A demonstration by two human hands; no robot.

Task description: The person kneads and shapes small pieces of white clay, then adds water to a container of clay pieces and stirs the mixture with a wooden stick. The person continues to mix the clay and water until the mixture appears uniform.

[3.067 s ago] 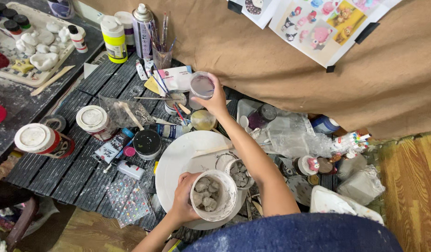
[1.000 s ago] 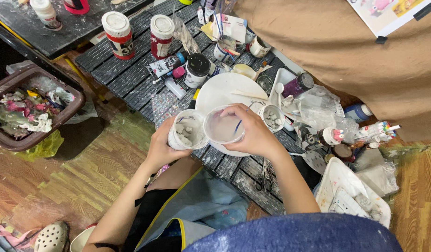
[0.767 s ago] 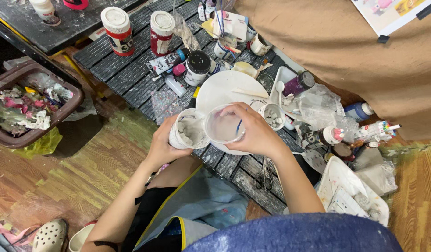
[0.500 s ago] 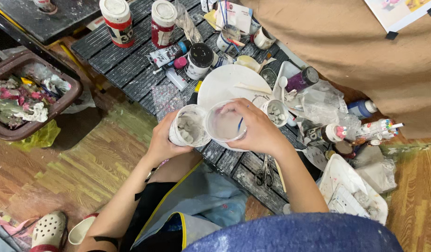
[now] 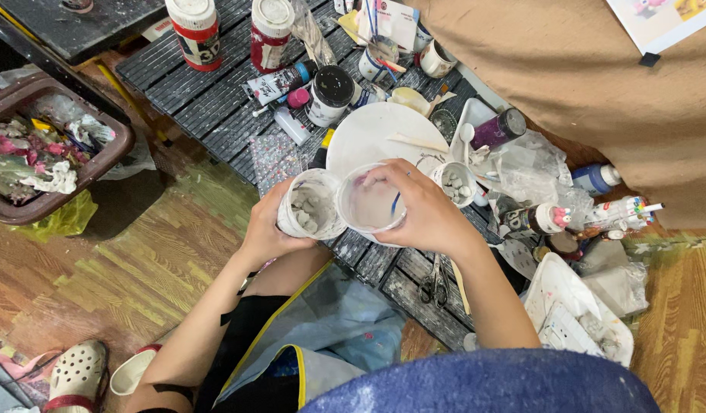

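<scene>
Clear cup (image 5: 370,205) of pale liquid above the slatted table's (image 5: 215,107) near edge, right hand (image 5: 425,218) wrapped around it, touching at nine o'clock a cup of grey lumps (image 5: 308,205) clasped by left hand (image 5: 266,229), white plate (image 5: 368,134) at twelve o'clock, scissors (image 5: 435,281) at five o'clock.

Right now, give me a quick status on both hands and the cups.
Left hand grips white cup of grey lumps. Right hand holds clear cup, rims touching. White plate just behind; scissors below.

Bright, even light; soft shadows.
</scene>
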